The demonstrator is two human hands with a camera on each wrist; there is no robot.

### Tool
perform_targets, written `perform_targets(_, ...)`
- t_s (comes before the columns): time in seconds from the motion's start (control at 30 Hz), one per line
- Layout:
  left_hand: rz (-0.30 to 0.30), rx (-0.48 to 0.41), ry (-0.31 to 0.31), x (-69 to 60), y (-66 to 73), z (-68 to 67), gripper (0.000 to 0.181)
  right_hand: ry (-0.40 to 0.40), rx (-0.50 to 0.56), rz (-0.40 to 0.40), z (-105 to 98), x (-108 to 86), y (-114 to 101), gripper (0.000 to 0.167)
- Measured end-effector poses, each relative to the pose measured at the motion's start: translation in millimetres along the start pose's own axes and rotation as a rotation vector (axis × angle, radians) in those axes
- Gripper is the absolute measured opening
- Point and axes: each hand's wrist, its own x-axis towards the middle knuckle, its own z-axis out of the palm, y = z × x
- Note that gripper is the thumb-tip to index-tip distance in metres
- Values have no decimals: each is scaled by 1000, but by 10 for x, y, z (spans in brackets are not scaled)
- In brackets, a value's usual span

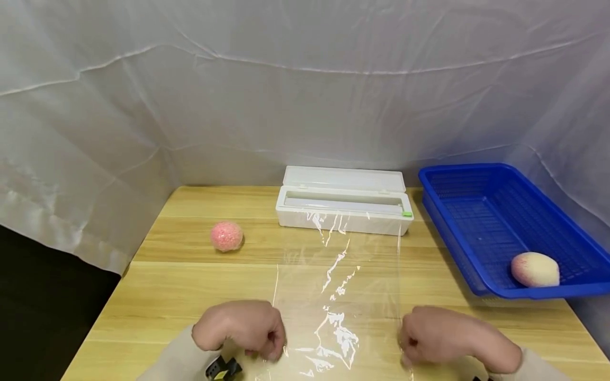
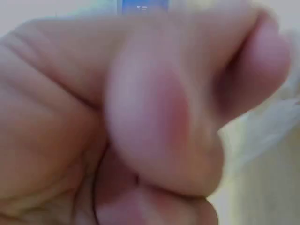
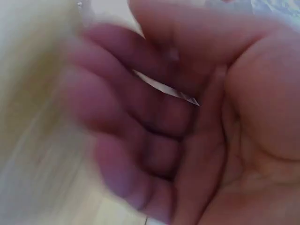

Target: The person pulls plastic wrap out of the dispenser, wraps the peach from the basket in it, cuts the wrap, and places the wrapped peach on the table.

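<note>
A sheet of clear film (image 1: 333, 296) stretches over the table from a white box (image 1: 343, 217) with its lid up. My left hand (image 1: 250, 328) pinches the film's near left corner, fingers curled; in the left wrist view the thumb of the left hand (image 2: 159, 112) is pressed to the fingers. The near right corner is pinched by my right hand (image 1: 443, 336); the right wrist view shows the curled fingers of the right hand (image 3: 164, 117), blurred. A pink netted ball (image 1: 226, 236) rests on the table beyond my left hand.
A blue basket (image 1: 457, 248) stands at the right, holding a cream and pink round item (image 1: 535, 270) in its near corner. A green tab (image 1: 407, 214) sits at the right end of the box. Grey cloth (image 1: 305, 116) hangs behind the wooden table (image 1: 157, 296).
</note>
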Motion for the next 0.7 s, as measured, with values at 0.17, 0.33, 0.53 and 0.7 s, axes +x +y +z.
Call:
perform_targets(0.17, 97, 226, 422, 209, -61, -90, 13, 340, -93, 228, -38, 230, 17, 26)
perform_targets(0.33, 44, 416, 670, 427, -160, -83, 45, 516, -234, 297, 63, 419, 74, 27)
perform_targets(0.53, -15, 430, 618, 528, -235, -66, 78, 504, -290, 306, 157, 484, 194, 52)
perform_targets(0.7, -51, 397, 571, 541, -233, -91, 78, 457, -306, 327, 143, 482, 278, 60)
